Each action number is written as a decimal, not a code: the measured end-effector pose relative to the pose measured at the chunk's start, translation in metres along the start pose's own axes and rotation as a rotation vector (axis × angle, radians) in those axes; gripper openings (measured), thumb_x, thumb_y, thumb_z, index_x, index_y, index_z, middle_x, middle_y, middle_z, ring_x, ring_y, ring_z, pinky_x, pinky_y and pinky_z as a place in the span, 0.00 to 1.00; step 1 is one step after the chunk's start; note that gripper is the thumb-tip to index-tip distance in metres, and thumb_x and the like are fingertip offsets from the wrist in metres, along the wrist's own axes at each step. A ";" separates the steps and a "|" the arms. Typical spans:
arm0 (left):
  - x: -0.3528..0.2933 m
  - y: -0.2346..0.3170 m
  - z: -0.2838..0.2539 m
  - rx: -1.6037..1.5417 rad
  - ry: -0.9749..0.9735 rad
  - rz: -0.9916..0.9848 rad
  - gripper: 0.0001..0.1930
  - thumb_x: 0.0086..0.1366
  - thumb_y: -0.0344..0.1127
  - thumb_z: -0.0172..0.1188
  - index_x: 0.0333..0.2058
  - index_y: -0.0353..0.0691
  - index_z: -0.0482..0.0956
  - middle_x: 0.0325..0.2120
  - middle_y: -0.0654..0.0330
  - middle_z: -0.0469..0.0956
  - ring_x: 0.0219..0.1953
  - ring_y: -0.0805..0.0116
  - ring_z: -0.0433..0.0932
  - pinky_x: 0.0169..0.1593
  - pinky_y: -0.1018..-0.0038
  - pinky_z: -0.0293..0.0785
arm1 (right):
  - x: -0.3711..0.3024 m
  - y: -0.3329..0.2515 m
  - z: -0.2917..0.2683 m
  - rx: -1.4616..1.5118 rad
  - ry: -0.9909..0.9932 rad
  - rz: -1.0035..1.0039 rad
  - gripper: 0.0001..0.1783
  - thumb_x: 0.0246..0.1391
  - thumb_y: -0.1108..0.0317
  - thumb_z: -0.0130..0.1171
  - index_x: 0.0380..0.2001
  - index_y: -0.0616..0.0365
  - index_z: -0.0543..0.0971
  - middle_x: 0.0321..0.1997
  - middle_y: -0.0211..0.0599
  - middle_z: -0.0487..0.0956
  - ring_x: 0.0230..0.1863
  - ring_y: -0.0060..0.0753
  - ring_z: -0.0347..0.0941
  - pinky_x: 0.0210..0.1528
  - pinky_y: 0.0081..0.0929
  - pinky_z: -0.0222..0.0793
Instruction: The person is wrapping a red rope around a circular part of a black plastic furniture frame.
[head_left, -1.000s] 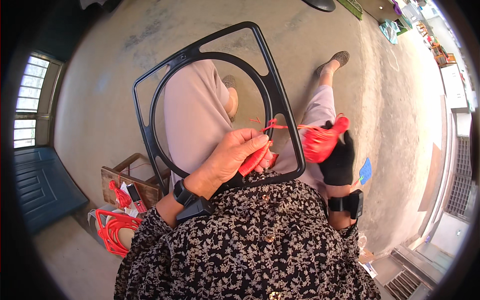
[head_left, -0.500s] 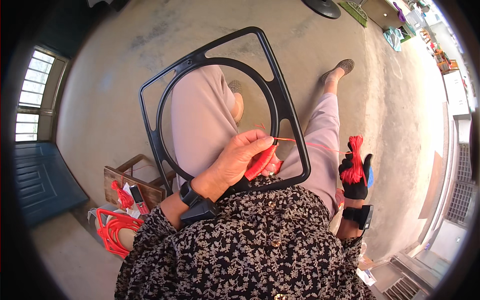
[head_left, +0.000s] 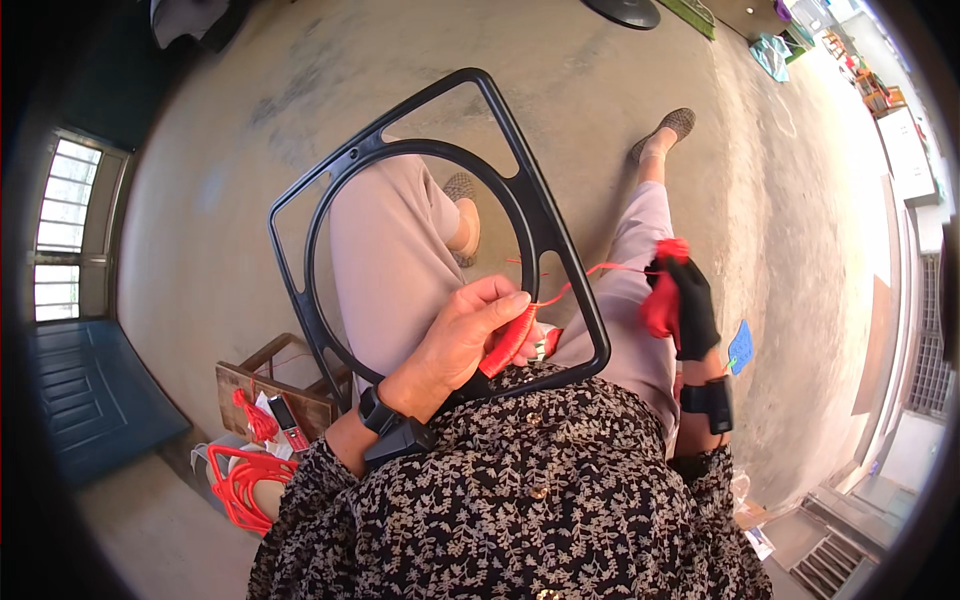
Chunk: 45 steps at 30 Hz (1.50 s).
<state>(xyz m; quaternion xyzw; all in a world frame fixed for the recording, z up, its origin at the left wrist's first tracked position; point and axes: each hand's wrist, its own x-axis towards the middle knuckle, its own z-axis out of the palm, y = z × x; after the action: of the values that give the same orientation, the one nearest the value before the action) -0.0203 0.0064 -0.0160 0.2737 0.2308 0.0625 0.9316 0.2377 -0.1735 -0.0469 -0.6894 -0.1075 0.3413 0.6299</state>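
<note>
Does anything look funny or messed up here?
I see nothing spilled or broken. One odd thing: the right hand, holding the red bundle, wears a black glove, while the left hand, pinching the red wrapping on the black frame, is bare. Tiny red scraps also seem to lie on the floor, like litter.

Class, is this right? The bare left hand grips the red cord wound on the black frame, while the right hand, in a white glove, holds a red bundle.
One error: the head view shows that the glove on the right hand is black, not white. The left hand and red bundle are as stated.
</note>
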 end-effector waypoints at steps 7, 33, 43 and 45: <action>-0.002 0.000 0.016 0.129 -0.009 -0.165 0.10 0.67 0.38 0.51 0.36 0.36 0.71 0.25 0.54 0.77 0.24 0.67 0.78 0.28 0.76 0.77 | 0.016 -0.005 0.108 0.046 -0.244 -0.208 0.19 0.54 0.68 0.58 0.49 0.61 0.70 0.40 0.31 0.75 0.40 0.21 0.71 0.44 0.20 0.68; 0.004 -0.009 0.006 0.139 0.001 -0.018 0.10 0.67 0.37 0.52 0.34 0.35 0.71 0.25 0.59 0.75 0.24 0.75 0.74 0.29 0.82 0.72 | -0.064 -0.012 0.086 0.374 -0.633 0.391 0.25 0.63 0.56 0.45 0.58 0.59 0.64 0.52 0.34 0.72 0.50 0.21 0.69 0.55 0.20 0.64; 0.000 -0.005 0.007 0.103 0.057 -0.045 0.11 0.67 0.39 0.51 0.35 0.35 0.71 0.25 0.57 0.75 0.24 0.72 0.76 0.28 0.79 0.75 | -0.059 -0.016 0.053 0.244 -0.641 0.426 0.18 0.63 0.61 0.45 0.51 0.60 0.70 0.45 0.31 0.75 0.47 0.21 0.70 0.52 0.23 0.66; 0.001 -0.004 0.006 0.116 0.045 -0.039 0.12 0.67 0.40 0.51 0.35 0.35 0.71 0.26 0.57 0.75 0.24 0.72 0.76 0.28 0.79 0.76 | -0.046 0.005 0.024 0.231 -0.600 0.339 0.25 0.60 0.56 0.48 0.53 0.63 0.68 0.49 0.39 0.74 0.48 0.33 0.72 0.53 0.32 0.67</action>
<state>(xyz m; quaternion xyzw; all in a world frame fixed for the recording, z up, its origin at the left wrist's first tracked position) -0.0170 0.0004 -0.0144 0.3214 0.2604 0.0373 0.9097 0.1875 -0.1818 -0.0355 -0.4911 -0.1326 0.6376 0.5786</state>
